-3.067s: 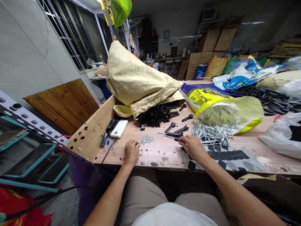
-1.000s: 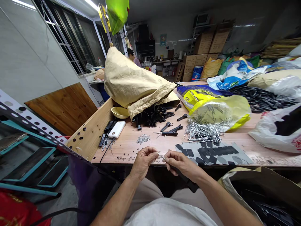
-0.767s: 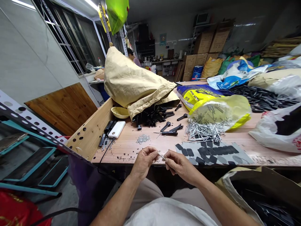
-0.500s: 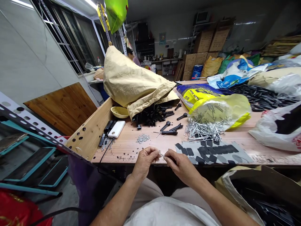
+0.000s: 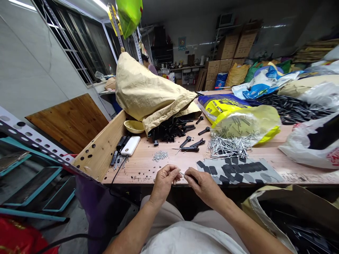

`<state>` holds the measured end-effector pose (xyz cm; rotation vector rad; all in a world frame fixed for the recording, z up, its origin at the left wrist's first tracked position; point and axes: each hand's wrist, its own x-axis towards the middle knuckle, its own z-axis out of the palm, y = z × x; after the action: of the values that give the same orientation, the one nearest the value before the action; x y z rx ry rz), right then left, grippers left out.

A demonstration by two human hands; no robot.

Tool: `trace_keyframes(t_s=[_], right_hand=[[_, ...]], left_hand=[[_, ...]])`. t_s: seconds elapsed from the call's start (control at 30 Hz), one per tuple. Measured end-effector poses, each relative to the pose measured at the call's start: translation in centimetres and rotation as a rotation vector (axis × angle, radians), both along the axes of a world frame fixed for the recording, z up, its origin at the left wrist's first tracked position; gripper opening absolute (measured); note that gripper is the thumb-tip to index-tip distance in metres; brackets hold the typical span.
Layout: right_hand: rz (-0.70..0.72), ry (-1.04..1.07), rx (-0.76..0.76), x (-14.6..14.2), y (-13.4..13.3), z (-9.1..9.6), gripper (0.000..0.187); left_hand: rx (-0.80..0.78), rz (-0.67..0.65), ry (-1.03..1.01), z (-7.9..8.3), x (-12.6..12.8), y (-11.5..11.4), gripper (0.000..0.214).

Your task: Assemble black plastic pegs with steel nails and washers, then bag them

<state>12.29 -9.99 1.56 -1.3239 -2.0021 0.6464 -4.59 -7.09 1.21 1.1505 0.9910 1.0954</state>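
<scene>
Just over the table's front edge, my left hand (image 5: 164,180) and my right hand (image 5: 200,181) are close together, both closed. A thin metal pin (image 5: 182,173) spans the small gap between their fingertips. My left thumb and finger pinch around its left end; anything smaller there is hidden. The right fingers wrap around a dark piece, mostly covered, from which the pin seems to come out. Beyond my hands is a small pile of tiny metal nuts (image 5: 160,155). Black plastic parts (image 5: 189,148), some with pins sticking out, lie farther back.
A beige sack (image 5: 153,91) spills black parts. Long metal pins (image 5: 227,144) pour from a yellow bag (image 5: 246,120). Black pads sit on a grey sheet (image 5: 271,169) at right. A white power bank (image 5: 131,145) lies near the wooden side board (image 5: 102,150). An open sack (image 5: 265,208) stands at lower right.
Both hands keep nearly the same place and grip on the pin. The right fingers have shifted slightly, and the whole view has moved a little.
</scene>
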Motion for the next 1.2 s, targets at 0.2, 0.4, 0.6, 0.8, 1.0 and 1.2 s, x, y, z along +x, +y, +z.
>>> trace_keyframes(t_s=[0.2, 0.4, 0.6, 0.8, 1.0, 1.2], right_hand=[[-0.019, -0.119, 0.085, -0.1, -0.1, -0.4, 0.017], [-0.006, -0.011, 0.000, 0.1, -0.1, 0.3, 0.016], [0.016, 0.238, -0.253, -0.2, -0.2, 0.8, 0.020], [0.046, 0.295, -0.318, -0.2, -0.1, 0.4, 0.025], [0.118, 0.462, -0.494, 0.1, 0.4, -0.3, 0.033], [0.065, 0.384, -0.373, -0.4, 0.1, -0.2, 0.028]], left_hand=[[0.018, 0.023, 0.010, -0.2, 0.0, 0.2, 0.025], [-0.061, 0.039, -0.129, 0.0, 0.1, 0.1, 0.019], [-0.162, -0.010, -0.277, 0.3, 0.0, 0.1, 0.020], [-0.190, -0.031, -0.292, -0.2, -0.3, 0.3, 0.021], [-0.222, -0.079, -0.295, -0.3, -0.4, 0.3, 0.024], [-0.285, -0.074, -0.318, -0.1, -0.5, 0.4, 0.025]])
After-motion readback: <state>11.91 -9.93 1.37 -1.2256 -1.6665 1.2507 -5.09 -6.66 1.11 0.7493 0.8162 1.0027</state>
